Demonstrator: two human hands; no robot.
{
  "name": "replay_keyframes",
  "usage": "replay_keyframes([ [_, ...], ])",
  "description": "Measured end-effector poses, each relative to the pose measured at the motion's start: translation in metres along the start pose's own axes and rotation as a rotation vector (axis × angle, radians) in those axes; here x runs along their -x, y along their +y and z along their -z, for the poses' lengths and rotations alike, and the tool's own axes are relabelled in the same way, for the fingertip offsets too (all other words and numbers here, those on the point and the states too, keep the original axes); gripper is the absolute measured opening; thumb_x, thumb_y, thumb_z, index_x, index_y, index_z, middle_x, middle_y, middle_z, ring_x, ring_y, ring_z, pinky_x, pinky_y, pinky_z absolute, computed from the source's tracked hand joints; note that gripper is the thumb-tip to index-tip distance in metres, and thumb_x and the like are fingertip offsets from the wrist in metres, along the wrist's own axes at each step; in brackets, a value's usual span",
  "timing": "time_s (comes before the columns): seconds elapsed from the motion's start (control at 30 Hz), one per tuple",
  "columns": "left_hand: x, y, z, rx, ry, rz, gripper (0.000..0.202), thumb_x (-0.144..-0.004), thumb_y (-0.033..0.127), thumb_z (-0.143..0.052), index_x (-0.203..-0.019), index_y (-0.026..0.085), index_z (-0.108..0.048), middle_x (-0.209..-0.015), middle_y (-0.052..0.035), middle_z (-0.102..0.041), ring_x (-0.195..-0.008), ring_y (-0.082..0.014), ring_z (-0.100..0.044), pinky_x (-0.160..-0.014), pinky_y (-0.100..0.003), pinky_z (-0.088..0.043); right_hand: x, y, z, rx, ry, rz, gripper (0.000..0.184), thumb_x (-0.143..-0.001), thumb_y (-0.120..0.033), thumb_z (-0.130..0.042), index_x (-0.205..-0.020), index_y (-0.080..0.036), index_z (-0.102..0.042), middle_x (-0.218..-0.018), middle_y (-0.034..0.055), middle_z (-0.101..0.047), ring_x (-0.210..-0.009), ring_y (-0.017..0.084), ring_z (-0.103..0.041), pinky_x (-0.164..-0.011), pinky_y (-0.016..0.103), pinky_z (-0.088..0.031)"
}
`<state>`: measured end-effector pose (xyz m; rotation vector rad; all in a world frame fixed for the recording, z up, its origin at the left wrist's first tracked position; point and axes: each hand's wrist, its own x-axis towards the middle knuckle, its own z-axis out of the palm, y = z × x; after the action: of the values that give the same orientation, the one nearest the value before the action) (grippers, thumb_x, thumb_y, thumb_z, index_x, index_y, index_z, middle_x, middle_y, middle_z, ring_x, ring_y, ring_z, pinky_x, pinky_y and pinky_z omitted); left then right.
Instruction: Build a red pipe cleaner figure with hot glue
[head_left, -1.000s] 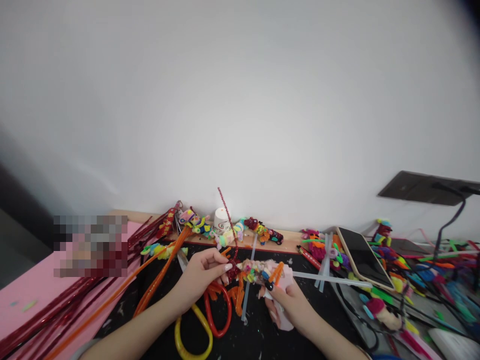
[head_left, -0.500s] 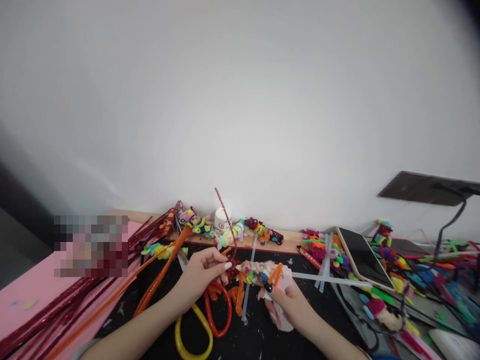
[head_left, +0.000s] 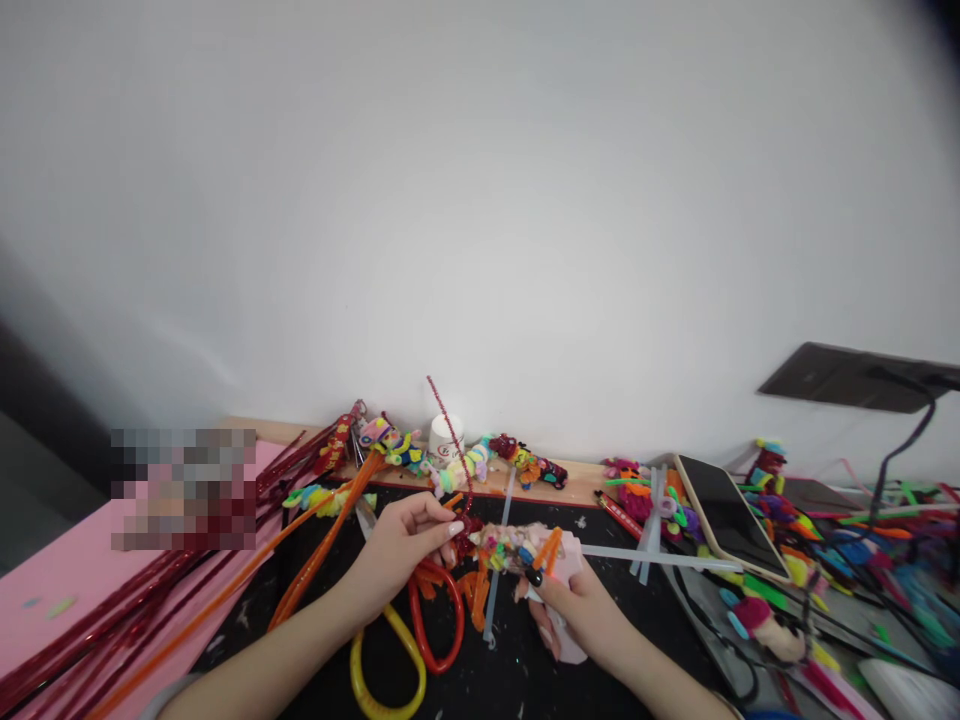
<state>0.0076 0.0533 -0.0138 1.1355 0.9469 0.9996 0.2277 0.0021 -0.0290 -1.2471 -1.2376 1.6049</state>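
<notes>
While the right hand (head_left: 585, 608) has its fingers wrapped around the pink glue gun (head_left: 573, 552) right of the scissors (head_left: 460, 628), the left hand (head_left: 409, 545) pinches a fuzzy red piece (head_left: 468, 538) just beyond the scissors' red handle. Its stem (head_left: 455, 440) pokes upward (kinda long, honestly). Cup's (head_left: 441, 436) behind the scissors; phone's (head_left: 731, 520) well off to their right.

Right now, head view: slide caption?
Left hand pinching a red tinsel pipe cleaner; right hand gripping a pink glue gun beside it.
</notes>
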Motion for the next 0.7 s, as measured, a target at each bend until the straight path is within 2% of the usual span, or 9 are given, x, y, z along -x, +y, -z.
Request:
replay_keyframes([
  [0.53,-0.0012,-0.0018,0.002,0.001,-0.018,0.001,0.018,-0.07,0.027,-0.069,-0.071,0.016,-0.054,-0.049,0.0033,-0.064,-0.045,-0.0102,-0.057,-0.049,-0.019,-0.041,0.0011,0.0059,0.006,-0.044,0.029,0.004,0.045,-0.068,-0.059,-0.062,-0.077,-0.016,-0.051,-0.041,-0.0075,-0.049,-0.031,0.007,-0.043,-0.033,0.018,-0.033],
  [0.7,-0.0002,0.0009,-0.0001,0.001,-0.014,0.008,0.019,-0.069,0.027,-0.07,-0.069,0.016,-0.054,-0.048,0.0033,-0.063,-0.044,-0.0098,-0.057,-0.049,-0.019,-0.041,0.001,0.0053,0.0046,-0.037,0.037,0.014,0.048,-0.066,-0.062,-0.063,-0.075,-0.016,-0.052,-0.04,-0.0073,-0.049,-0.03,0.007,-0.041,-0.032,0.018,-0.033],
])
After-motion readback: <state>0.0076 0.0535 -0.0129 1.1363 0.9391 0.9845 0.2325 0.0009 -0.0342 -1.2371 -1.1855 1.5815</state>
